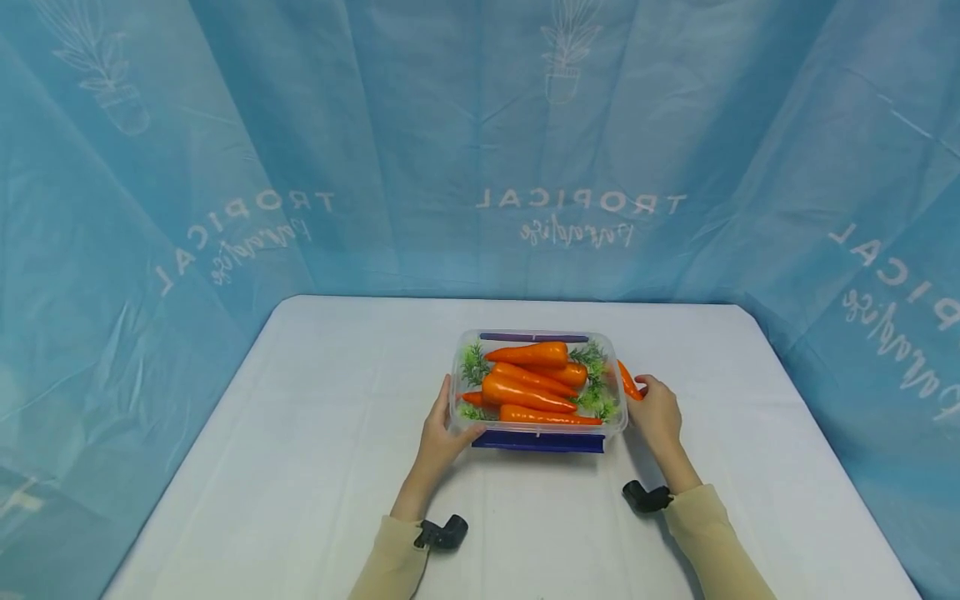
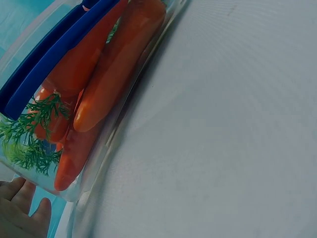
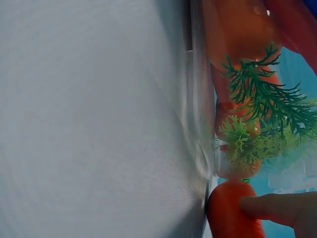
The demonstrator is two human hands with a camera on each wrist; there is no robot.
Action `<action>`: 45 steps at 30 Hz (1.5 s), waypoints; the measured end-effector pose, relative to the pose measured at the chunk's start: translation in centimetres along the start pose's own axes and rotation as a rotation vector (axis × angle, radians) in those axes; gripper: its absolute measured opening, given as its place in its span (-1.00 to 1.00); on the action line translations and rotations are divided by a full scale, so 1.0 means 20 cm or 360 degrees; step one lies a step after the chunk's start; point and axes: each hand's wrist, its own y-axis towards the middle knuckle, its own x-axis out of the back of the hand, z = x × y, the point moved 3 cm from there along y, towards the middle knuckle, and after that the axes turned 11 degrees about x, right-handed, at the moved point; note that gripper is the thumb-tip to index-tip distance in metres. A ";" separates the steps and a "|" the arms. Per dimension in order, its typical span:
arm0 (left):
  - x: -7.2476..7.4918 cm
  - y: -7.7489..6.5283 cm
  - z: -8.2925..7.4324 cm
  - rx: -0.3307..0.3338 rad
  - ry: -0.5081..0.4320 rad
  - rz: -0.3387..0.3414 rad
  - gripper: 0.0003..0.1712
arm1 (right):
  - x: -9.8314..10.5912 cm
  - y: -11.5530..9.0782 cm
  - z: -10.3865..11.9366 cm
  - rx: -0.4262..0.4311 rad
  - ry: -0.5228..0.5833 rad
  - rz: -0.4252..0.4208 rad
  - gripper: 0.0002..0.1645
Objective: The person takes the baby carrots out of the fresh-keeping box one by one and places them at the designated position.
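Note:
A clear plastic container with blue side clips holds several orange carrots and green feathery leaves. My left hand rests against its left front corner, fingers fairly straight along the left side and thumb stretched over the front rim. Outside the right wall lies a single carrot. My right hand pinches that carrot near its thick end; in the right wrist view one digit presses on the orange carrot, while the other fingers are out of sight.
The container stands on a white-covered table, toward its far edge. Blue printed curtains hang behind and at both sides. A black device is strapped to each wrist, the left strap and the right strap.

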 end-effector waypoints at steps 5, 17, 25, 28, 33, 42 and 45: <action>0.00 0.00 -0.01 0.0010 -0.0001 0.0001 0.10 | -0.01 -0.01 0.00 -0.0026 -0.0030 0.0098 -0.45; 0.00 -0.01 -0.04 -0.0019 0.0012 0.0009 0.09 | 0.02 0.00 0.01 -0.0027 0.0041 0.0079 -0.50; 0.00 0.00 -0.04 -0.0035 0.0023 0.0004 0.09 | 0.11 0.01 0.08 0.0052 0.0128 -0.0182 -0.63; 0.01 0.00 -0.04 -0.0030 0.0024 0.0001 0.09 | 0.16 0.01 0.13 0.0096 0.0163 -0.0282 -0.66; 0.01 -0.01 -0.03 -0.0025 -0.0002 0.0013 0.09 | 0.20 0.01 0.24 0.0209 0.0237 -0.0343 -0.68; 0.01 -0.01 -0.03 -0.0012 -0.0048 0.0036 0.09 | 0.09 0.02 0.43 0.0517 0.0375 -0.0102 -0.64; 0.01 -0.01 -0.03 -0.0017 -0.0042 0.0040 0.10 | 0.04 0.02 0.47 0.0555 0.0381 -0.0011 -0.62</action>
